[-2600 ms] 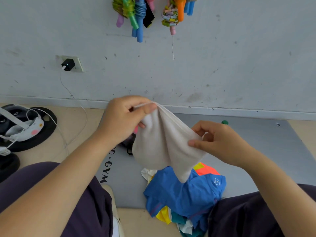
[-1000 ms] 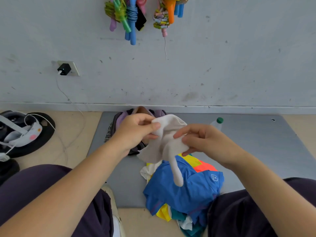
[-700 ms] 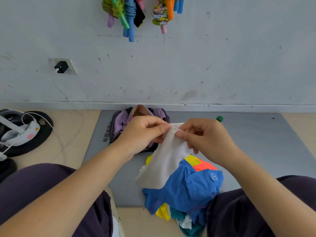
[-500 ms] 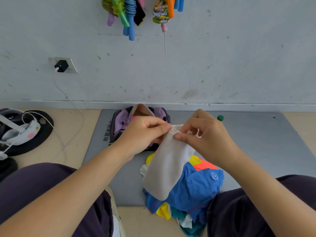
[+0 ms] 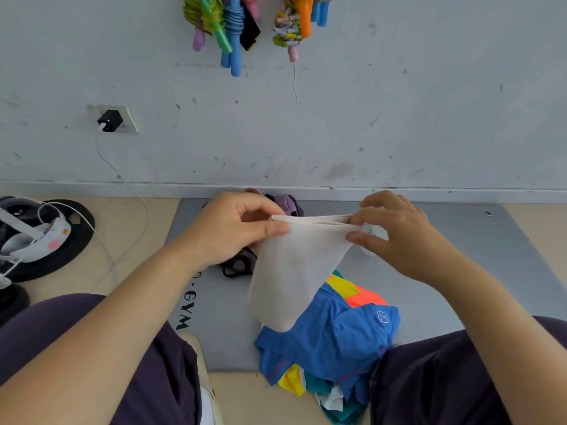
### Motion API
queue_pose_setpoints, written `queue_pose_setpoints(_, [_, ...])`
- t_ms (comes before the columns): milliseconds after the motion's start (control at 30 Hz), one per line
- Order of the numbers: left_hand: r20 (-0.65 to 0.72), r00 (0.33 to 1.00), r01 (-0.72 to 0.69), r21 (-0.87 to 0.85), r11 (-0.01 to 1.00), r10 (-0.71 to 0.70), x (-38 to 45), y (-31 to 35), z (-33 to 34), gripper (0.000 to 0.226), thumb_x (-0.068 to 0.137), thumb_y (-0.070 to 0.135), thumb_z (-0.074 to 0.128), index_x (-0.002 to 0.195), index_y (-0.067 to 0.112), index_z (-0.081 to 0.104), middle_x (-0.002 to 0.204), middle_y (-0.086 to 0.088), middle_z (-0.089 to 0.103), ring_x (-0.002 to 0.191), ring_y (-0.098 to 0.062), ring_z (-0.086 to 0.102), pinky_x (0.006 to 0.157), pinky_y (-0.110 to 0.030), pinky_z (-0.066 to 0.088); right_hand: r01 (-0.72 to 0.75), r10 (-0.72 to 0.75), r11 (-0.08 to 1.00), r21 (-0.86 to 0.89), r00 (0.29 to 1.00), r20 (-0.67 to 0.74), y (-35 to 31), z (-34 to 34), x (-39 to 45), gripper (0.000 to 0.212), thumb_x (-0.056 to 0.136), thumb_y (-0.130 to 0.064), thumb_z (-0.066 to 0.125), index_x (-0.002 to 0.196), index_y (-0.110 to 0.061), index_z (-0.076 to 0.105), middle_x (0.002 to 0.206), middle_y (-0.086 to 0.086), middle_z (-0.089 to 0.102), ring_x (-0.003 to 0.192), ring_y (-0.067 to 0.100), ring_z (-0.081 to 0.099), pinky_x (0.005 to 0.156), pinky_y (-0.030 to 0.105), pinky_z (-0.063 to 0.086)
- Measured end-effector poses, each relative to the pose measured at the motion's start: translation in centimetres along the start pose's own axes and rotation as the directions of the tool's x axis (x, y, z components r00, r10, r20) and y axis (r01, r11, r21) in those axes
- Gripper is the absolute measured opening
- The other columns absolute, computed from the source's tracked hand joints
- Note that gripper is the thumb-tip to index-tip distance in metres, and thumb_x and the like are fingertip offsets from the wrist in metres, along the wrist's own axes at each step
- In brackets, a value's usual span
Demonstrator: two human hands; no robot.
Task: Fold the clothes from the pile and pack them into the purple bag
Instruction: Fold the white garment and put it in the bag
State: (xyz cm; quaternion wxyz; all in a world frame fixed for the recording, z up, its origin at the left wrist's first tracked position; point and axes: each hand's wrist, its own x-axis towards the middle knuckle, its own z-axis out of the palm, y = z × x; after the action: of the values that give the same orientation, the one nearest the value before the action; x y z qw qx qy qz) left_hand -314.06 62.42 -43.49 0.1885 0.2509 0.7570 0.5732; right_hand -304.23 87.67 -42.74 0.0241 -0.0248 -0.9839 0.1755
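The left hand (image 5: 233,228) pinches one top corner of the white cloth (image 5: 294,265) between thumb and forefinger, and the right hand (image 5: 395,237) pinches the other corner the same way, its remaining fingers lifted and loosely spread above the edge. Between the two pinches the top hem runs taut and nearly level, showing several stacked layers, so the piece looks already folded at least once. From that edge the cloth hangs straight down in a narrowing panel, its long axis vertical, its lower tip just over the blue shirt (image 5: 331,332) that tops the pile of clothes (image 5: 325,363) at the near edge of the grey mat (image 5: 445,271). The purple bag (image 5: 285,202) sits at the far edge of the mat against the wall, directly behind the left hand and mostly hidden by it and the cloth; only a purple flap above and a dark strap below the knuckles show. The bag therefore lies straight ahead of the fingers and slightly left of the cloth's middle, nearer the left hand than the right. I judge the coming move to be one more fold across the hanging length, or a short carry forward into the bag.
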Motion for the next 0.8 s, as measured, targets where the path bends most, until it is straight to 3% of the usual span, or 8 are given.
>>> queue_pose_setpoints(67, [-0.066, 0.998, -0.008, 0.103, 0.995, 0.015, 0.2, -0.2, -0.7, 0.009, 0.081, 0.013, 0.077, 0.081, 0.022, 0.075, 0.076, 0.012, 0.073, 0.068, 0.001, 0.066, 0.063, -0.012, 0.049, 0.079, -0.076, 0.995, 0.056, 0.996, -0.055, 0.1, -0.2, 0.1, 0.018, 0.089, -0.032, 0.066, 0.100, -0.019, 0.073, 0.117, -0.004, 0.059, 0.111, 0.016, 0.053, 0.098, 0.039, 0.041])
queue_pose_setpoints(133, [-0.120, 0.992, -0.012, 0.292, 0.956, 0.049, 0.3, -0.4, -0.8, 0.009, 0.085, 0.011, 0.074, 0.082, 0.020, 0.073, 0.070, 0.018, 0.070, 0.060, 0.005, 0.062, 0.061, -0.010, 0.048, 0.108, -0.092, 0.977, 0.182, 0.991, -0.095, -0.5, -0.2, 0.0, 0.010, 0.085, -0.025, 0.072, 0.090, -0.017, 0.075, 0.103, -0.008, 0.067, 0.095, 0.009, 0.059, 0.088, 0.024, 0.044])
queue_pose_setpoints(200, [-0.153, 0.986, -0.007, 0.376, 0.927, 0.069, 0.3, -0.5, -0.5, 0.007, 0.086, 0.013, 0.073, 0.084, 0.020, 0.072, 0.070, 0.014, 0.070, 0.063, -0.002, 0.065, 0.068, -0.021, 0.053, 0.064, -0.030, 0.947, 0.314, 0.993, -0.114, -1.0, 0.0, -0.2, 0.004, 0.081, -0.022, 0.076, 0.082, -0.023, 0.073, 0.091, -0.013, 0.069, 0.085, 0.008, 0.060, 0.080, 0.017, 0.043])
queue_pose_setpoints(333, [-0.234, 0.965, -0.036, 0.337, 0.941, 0.121, 0.4, -0.8, -0.1, 0.004, 0.088, 0.016, 0.070, 0.088, 0.020, 0.070, 0.080, 0.007, 0.073, 0.071, -0.017, 0.070, 0.074, -0.036, 0.056, -0.009, 0.083, 0.854, 0.520, 0.989, -0.121, -1.4, 0.1, 0.0, 0.023, 0.080, -0.013, 0.077, 0.091, -0.028, 0.063, 0.084, -0.007, 0.067, 0.081, 0.013, 0.064, 0.076, 0.020, 0.048])
queue_pose_setpoints(500, [-0.101, 0.991, -0.039, 0.399, 0.916, 0.086, 0.5, -1.4, -0.3, 0.010, 0.095, 0.024, 0.061, 0.088, 0.031, 0.058, 0.086, 0.004, 0.069, 0.073, -0.020, 0.069, 0.079, -0.043, 0.054, 0.008, 0.020, 0.942, 0.336, 0.997, -0.078, -1.3, 0.2, 0.0, 0.008, 0.086, -0.017, 0.070, 0.089, -0.023, 0.065, 0.088, -0.004, 0.062, 0.084, 0.012, 0.062, 0.076, 0.018, 0.047])
queue_pose_setpoints(600, [-0.033, 0.999, 0.022, 0.255, 0.967, -0.014, 0.7, -1.4, -0.3, 0.008, 0.095, 0.035, 0.056, 0.088, 0.032, 0.055, 0.084, -0.004, 0.065, 0.077, -0.025, 0.063, 0.081, -0.043, 0.051, -0.090, 0.058, 0.736, 0.671, 0.996, 0.069, -1.3, 0.1, -0.2, 0.008, 0.094, -0.020, 0.061, 0.086, -0.018, 0.062, 0.081, -0.008, 0.058, 0.071, 0.007, 0.054, 0.065, 0.014, 0.043])
queue_pose_setpoints(700, [-0.108, 0.994, -0.015, -0.132, 0.991, 0.001, 0.5, 0.1, 0.3, 0.013, 0.082, 0.047, 0.063, 0.085, 0.034, 0.063, 0.082, 0.001, 0.061, 0.076, -0.019, 0.053, 0.070, -0.034, 0.042, -0.107, 0.074, 0.431, 0.896, 0.994, 0.083, -1.6, -0.3, -0.3, 0.016, 0.098, -0.026, 0.054, 0.083, -0.019, 0.057, 0.069, -0.010, 0.052, 0.061, 0.005, 0.050, 0.055, 0.015, 0.044])
queue_pose_setpoints(800, [0.067, 0.996, 0.085, -0.447, 0.891, -0.061, 0.1, 0.8, 0.1, 0.054, 0.067, 0.062, 0.077, 0.104, 0.023, 0.071, 0.103, -0.009, 0.065, 0.091, -0.028, 0.060, 0.073, -0.041, 0.046, -0.034, 0.142, 0.331, 0.943, 0.990, -0.014, -1.9, -0.9, -0.3, 0.015, 0.093, -0.036, 0.056, 0.084, -0.023, 0.059, 0.064, -0.012, 0.054, 0.053, 0.004, 0.048, 0.046, 0.015, 0.041])
